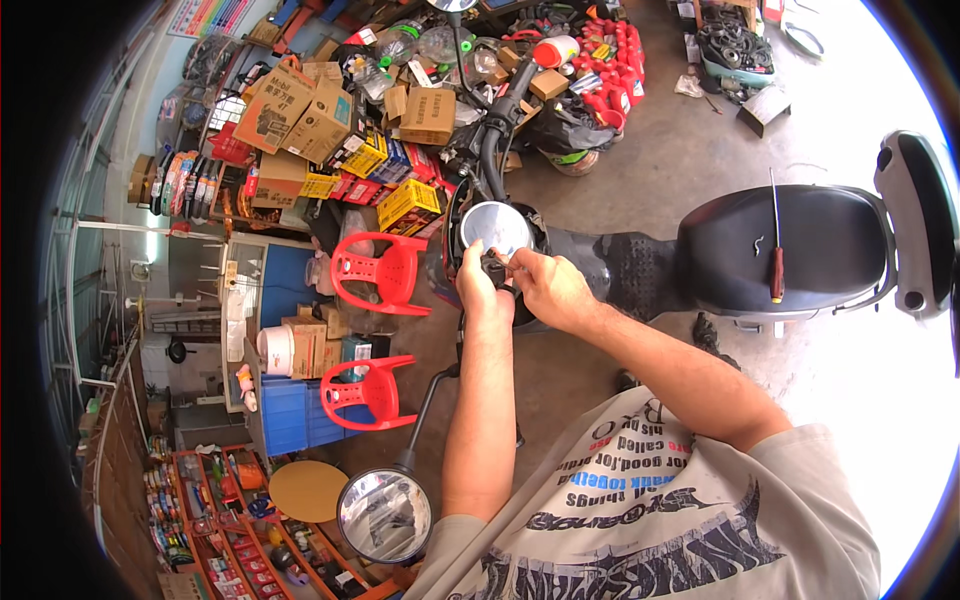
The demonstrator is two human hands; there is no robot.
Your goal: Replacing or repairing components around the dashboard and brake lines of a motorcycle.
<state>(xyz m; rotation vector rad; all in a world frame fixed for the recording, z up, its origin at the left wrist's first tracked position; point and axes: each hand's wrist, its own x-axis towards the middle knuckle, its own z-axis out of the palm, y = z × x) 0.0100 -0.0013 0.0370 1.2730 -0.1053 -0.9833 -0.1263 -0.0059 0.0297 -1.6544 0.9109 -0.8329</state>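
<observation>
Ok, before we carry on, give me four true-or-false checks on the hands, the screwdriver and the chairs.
1. The screwdriver lies on the black seat. True.
2. Both hands are on the seat. False: the left hand and right hand are close together by the round pale disc.
3. Two red chairs are in view. True.
4. The screwdriver's handle is bright yellow. False: it is dark red.

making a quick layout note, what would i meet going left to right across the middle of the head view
white bucket → upper red chair → left hand → right hand → screwdriver → backrest
</observation>
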